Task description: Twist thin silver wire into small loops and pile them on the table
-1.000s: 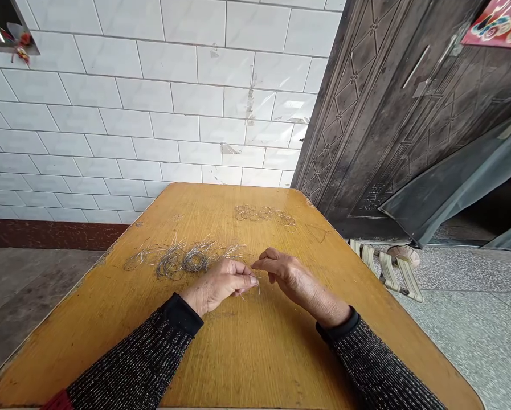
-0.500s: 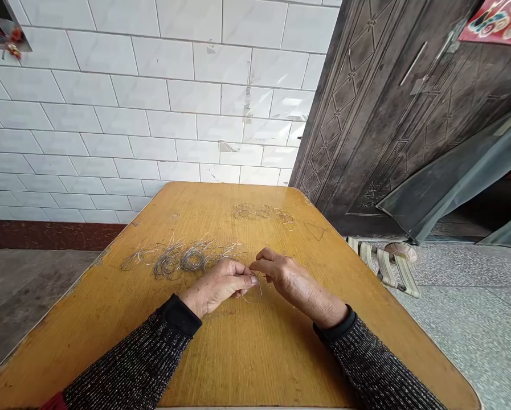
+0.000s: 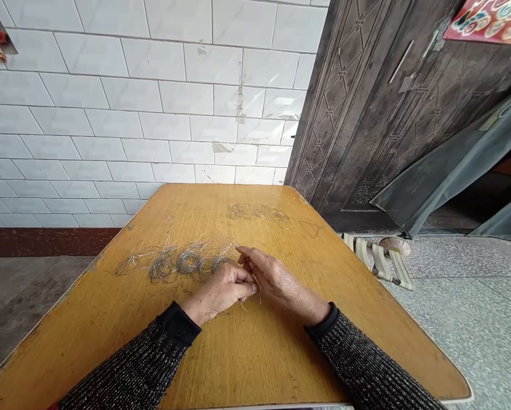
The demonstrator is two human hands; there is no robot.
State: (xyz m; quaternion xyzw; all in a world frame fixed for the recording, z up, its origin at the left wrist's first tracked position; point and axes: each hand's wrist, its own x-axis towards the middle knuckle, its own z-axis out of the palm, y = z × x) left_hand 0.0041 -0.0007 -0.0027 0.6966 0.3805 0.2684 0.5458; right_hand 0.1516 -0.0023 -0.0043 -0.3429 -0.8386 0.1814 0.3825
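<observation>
Presently I log the yellow wooden surface [image 3: 238,353], bearing a row of wire coils [image 3: 178,261] running left to right, lying just ahead and left of both hands. My left hand [image 3: 221,290] is nearer the coils, fingers pinched on a thin wire piece [image 3: 255,296]. My right hand [image 3: 276,282] touches it, fingers half curled; its own grip is hidden. Smaller wire loops [image 3: 259,212] sit well beyond.

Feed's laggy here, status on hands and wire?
Left hand pinched shut on thin wire. Right hand touching it, fingers reaching toward wire pile. Nothing in the way on table.
</observation>
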